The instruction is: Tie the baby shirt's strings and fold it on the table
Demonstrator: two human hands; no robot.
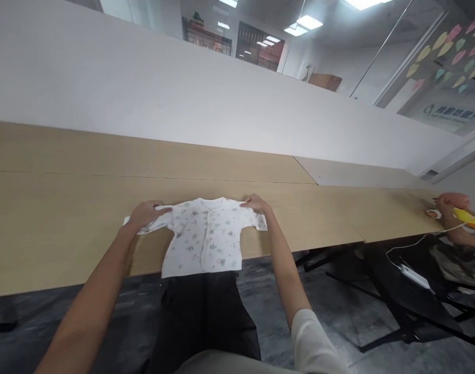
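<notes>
A white baby shirt (208, 236) with small printed figures lies spread out, front up, at the table's near edge. Its sleeves stretch to both sides, and the lower hem reaches the edge above my lap. My left hand (146, 214) is closed on the left-side sleeve, thumb on top, the cuff showing beyond it. On the other side my right hand (256, 202) pinches the top of the sleeve near the shoulder. That sleeve's cuff sticks out past my wrist. Some fingertips of both hands are hidden behind the cloth.
The long wooden table (58, 218) runs along a low white wall (144, 93) with glass above. At the far right another person's hands (450, 208) hold something yellow and orange. Black chairs (397, 280) stand there, one with a white power strip (414, 276) and its cable.
</notes>
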